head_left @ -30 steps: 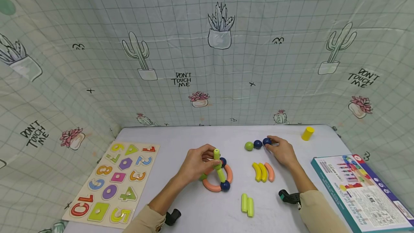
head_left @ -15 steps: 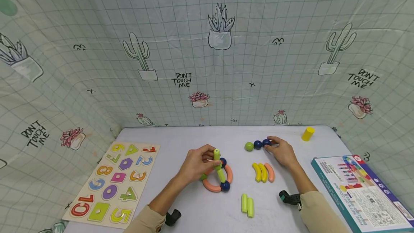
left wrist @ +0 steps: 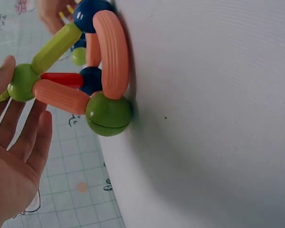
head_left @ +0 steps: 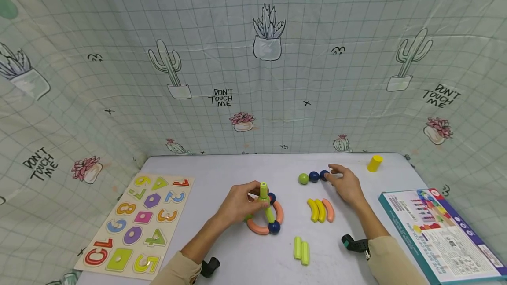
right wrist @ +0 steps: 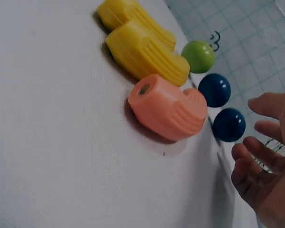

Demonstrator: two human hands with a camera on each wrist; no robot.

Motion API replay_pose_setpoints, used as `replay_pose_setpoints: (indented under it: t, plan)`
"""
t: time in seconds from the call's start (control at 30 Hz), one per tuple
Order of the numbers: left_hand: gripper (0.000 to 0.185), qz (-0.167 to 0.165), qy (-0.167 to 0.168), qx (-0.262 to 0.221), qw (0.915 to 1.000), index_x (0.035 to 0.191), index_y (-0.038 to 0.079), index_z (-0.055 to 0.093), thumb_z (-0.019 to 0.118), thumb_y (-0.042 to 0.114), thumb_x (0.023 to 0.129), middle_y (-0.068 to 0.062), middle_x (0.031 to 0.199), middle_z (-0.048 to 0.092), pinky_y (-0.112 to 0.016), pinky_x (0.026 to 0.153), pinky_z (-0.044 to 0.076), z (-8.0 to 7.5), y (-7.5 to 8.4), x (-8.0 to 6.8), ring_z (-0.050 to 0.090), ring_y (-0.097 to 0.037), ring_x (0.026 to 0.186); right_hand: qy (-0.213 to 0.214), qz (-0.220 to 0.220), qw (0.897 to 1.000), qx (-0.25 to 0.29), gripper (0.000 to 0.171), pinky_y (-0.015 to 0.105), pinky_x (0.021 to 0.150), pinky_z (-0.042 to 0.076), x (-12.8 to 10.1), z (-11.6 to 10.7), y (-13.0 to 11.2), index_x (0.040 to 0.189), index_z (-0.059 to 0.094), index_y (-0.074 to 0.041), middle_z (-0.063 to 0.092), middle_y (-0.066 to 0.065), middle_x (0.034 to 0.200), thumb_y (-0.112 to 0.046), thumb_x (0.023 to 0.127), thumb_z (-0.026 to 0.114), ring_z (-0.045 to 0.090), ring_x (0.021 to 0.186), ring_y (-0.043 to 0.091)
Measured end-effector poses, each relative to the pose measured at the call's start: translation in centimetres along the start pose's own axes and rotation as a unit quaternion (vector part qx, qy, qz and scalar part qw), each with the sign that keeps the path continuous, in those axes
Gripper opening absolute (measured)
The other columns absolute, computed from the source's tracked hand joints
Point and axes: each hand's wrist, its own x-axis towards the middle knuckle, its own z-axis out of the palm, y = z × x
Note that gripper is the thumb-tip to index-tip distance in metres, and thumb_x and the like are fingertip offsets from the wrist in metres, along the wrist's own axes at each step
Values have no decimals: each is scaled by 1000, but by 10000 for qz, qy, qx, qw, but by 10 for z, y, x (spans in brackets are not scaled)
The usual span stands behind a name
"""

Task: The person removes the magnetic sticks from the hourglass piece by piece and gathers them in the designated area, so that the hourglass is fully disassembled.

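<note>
We've got the wooden number puzzle board [head_left: 136,224] sitting far left on the white table [head_left: 245,258], flat and glossy with chunky painted digits and shapes, well off to the left of the ring build [head_left: 264,214]. That build is our landmark: ribbed salmon arcs joined by smooth dark blue and green balls into a ring, with a lime green stick [head_left: 263,190] rising up out of it. Our left hand [head_left: 237,203] is curled at the build's left side, fingertips pinching the upright green stick near its top; in the left wrist view the palm looks loose with the fingers only lightly bent beside a green ball [left wrist: 108,114]. In front of the build, toward us, lie two short straight lime sticks [head_left: 301,250] side by side, ribbed plastic. Just right of the build are three curved pieces [head_left: 321,210], two yellow and one salmon, nested together like bananas, all with grooved surfaces. Behind those, three shiny balls sit in a row: a green ball [head_left: 303,178], then two dark blue balls [head_left: 314,176]. Our right hand [head_left: 346,186] rests right of that row, fingers relaxed and slightly spread, tips just at the rightmost blue ball [right wrist: 229,124]; we can't tell if it's actually touching. Farther right and back stands a small yellow cylinder [head_left: 374,162], and at the far right edge lies the flat printed cardboard box [head_left: 439,232].
</note>
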Motion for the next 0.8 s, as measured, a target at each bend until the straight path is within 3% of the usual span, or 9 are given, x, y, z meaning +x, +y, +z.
replay_pose_setpoints:
  t: [0.17,0.33,0.57,0.7,0.8]
  plan:
    - [33,-53,6,239,9997,113,15,71,83,29,85,3,104,72,-30,79,56,0,-2,-3,67,-19,96,101,-540,9966,611,45,30,75,51,-15,1,-34,138,59,-9,64,15,121,-36,101,61,66,99,32]
    - [35,-45,21,263,9996,114,14,71,83,29,85,2,104,71,-27,76,56,1,-5,-4,67,-14,95,-629,-1354,9814,1206,35,30,69,50,-38,11,-80,129,66,-15,68,9,112,-36,101,62,64,93,36]
    - [38,-47,-63,67,9999,117,13,71,83,29,85,2,106,71,-33,79,58,2,-7,-3,68,-15,94,-1516,-2276,9551,1139,34,33,77,54,-66,37,-124,130,66,-23,70,-4,116,-37,98,66,65,97,18]
    - [34,19,-79,-62,9999,114,14,71,83,27,85,2,106,71,-30,78,58,4,-9,-3,69,-15,94,-1679,-2588,9458,1013,37,31,76,54,-75,50,-139,130,66,-23,68,-7,118,-37,96,69,64,97,13]
    - [31,29,-87,-157,9998,111,13,72,84,24,85,1,104,71,-26,77,57,6,-12,-4,69,-16,93,-1618,-2674,9451,957,32,30,74,52,-78,57,-144,125,68,-25,66,-10,114,-36,95,71,63,94,11]
